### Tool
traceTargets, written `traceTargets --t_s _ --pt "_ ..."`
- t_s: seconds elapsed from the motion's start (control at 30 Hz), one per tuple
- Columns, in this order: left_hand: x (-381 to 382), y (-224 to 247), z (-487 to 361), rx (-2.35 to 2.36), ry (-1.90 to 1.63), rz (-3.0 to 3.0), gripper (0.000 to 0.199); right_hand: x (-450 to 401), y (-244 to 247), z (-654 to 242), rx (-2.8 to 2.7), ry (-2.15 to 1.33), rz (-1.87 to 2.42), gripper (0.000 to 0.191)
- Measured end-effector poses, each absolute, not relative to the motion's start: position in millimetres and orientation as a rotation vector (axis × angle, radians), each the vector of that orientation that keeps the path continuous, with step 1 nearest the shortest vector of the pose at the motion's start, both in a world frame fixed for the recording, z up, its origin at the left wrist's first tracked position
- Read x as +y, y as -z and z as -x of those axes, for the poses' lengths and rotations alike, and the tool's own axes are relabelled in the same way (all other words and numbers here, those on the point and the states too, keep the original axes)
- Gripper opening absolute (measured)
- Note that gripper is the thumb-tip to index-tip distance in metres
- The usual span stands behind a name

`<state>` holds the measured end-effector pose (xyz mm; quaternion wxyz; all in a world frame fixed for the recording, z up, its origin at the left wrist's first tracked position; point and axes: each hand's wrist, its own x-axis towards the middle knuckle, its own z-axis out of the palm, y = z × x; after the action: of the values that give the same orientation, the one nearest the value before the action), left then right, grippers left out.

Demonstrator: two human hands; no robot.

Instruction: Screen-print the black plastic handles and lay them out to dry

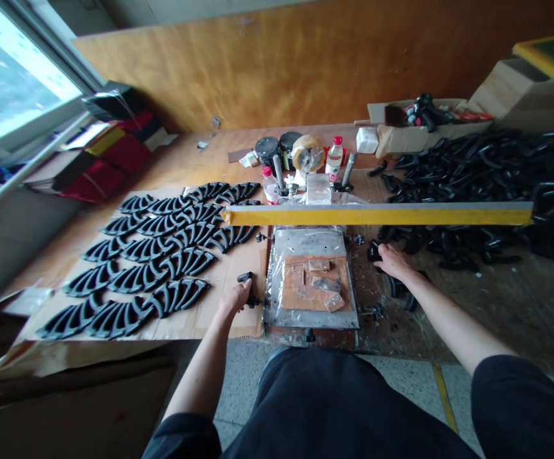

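My left hand (235, 297) is closed around a black curved plastic piece (245, 278), whose end sticks up past my fingers, just left of the metal plate. On the other side of the plate, my right hand (394, 262) grips another black curved plastic piece (375, 250). Beneath my right wrist lie a few more such pieces (396, 288). Between my hands is the flat metal plate (310, 240) of a clamp fixture, carrying a brown board (296, 299) with small blocks taped on it. Rows of similar black pieces (155, 245) lie on cardboard to the left.
A long yellow-edged bar (377, 215) crosses above the plate. A heap of black pieces (477, 172) covers the right side. Behind stand a tape roll (308, 153), bottles (335, 157) and dark tins (268, 152). An open carton (401, 139) sits at the back right.
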<state>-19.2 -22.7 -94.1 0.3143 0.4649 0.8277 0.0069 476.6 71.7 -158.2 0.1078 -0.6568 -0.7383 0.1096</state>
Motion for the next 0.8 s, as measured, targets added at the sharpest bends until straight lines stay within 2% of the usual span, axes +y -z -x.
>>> traceTargets --t_s 0.13,0.23,0.3,0.4,0.47,0.53,0.63,0.73,0.8 --pt "-26.0 84.0 29.4 2.201 -0.042 -1.254 0.038 74.8 156.6 -476.4 -2.062 -0.338 1.872 0.005" --pt "-27.3 72.5 31.9 2.202 -0.115 -1.268 0.043 71.1 143.5 -462.6 -2.030 -0.367 1.789 0.017" --pt "-23.9 62.1 26.2 2.168 -0.197 -1.292 0.045 61.4 128.7 -439.1 -1.962 -0.546 1.663 0.023" --pt "-10.9 37.4 3.8 1.993 -0.536 -1.296 0.049 37.7 103.0 -386.8 -1.935 -0.886 1.422 0.024" --pt "0.8 13.1 -18.4 1.786 -0.856 -1.267 0.053 21.9 88.9 -349.9 -2.062 -0.972 1.342 0.020" --pt "12.9 -15.6 -42.2 1.578 -1.120 -1.252 0.051 11.4 80.8 -319.8 -2.257 -0.895 1.347 0.011" --pt "27.7 -57.1 -71.2 1.359 -1.384 -1.261 0.043 7.2 79.5 -294.2 -2.504 -0.552 1.406 0.012" --pt "32.8 -83.3 -86.0 1.276 -1.415 -1.280 0.044 8.3 83.6 -289.5 -2.551 -0.329 1.411 0.016" --pt "26.8 -88.5 -88.6 1.276 -1.380 -1.282 0.047 8.6 84.2 -296.5 -2.486 -0.323 1.427 0.016"
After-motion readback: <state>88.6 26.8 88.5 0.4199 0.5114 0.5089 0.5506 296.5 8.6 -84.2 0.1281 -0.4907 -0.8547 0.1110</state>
